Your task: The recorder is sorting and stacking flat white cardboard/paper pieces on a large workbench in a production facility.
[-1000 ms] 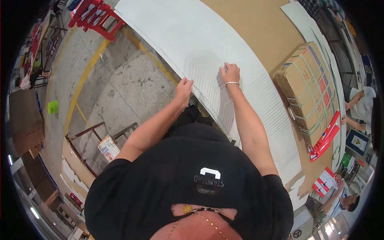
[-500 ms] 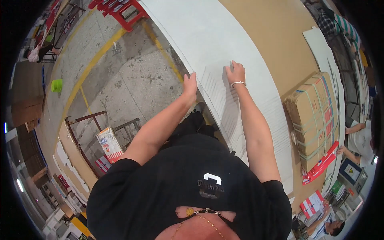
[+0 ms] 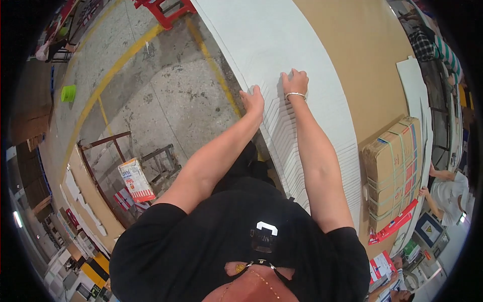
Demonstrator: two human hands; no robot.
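Note:
Long white sheets (image 3: 282,35), like thin card, lie in a stack in front of me, their edges fanned into many fine steps between and below my hands. My left hand (image 3: 254,102) is at the stack's left edge, thumb and fingers apart. On the right, my right hand (image 3: 296,84), with a bracelet at the wrist, rests on the top sheet, its fingers bent and its thumb held apart. Neither hand shows a thing clasped in it.
A brown board surface (image 3: 347,55) runs along the right, carrying a strapped bundle of flat cardboard (image 3: 392,171) with a red packet (image 3: 395,221) beside it. A red plastic stool (image 3: 168,12) stands far left. A metal frame (image 3: 108,141) and a printed bag (image 3: 136,180) are lower left. Other people work at right.
The stepped edges of the white sheets show more clearly and spread wider. My left hand has shifted right and slightly farther away; my right hand has moved a little farther away. The view has turned slightly.

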